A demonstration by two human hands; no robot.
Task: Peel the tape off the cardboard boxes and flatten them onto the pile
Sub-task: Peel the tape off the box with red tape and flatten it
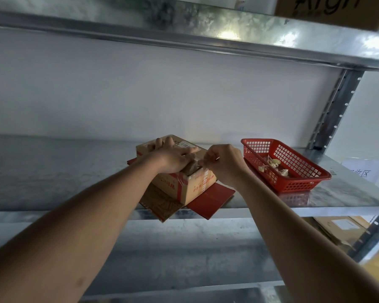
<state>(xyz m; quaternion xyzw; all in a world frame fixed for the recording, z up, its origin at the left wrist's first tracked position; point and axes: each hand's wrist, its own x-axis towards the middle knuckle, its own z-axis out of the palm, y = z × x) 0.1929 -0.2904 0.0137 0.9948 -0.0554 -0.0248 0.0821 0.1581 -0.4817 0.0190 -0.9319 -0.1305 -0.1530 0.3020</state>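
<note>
The box [185,180] was pressed flat-handed by the left hand [173,157]; tape [202,169] was pinched by the right hand [222,164] at three o'clock, probably needing a steady pull.

Head view, the only one: worn on the person's head, facing forward and slightly down along both forearms into a metal shelf [53,171] bay. Wide-angle; edges bend. Near: both hands meet at mid-frame on a box [197,184]. Upper shelf [206,33] spans the top, back wall [140,95] behind.

Cardboard box [190,189]; galv. metal shelf [53,171]
</note>
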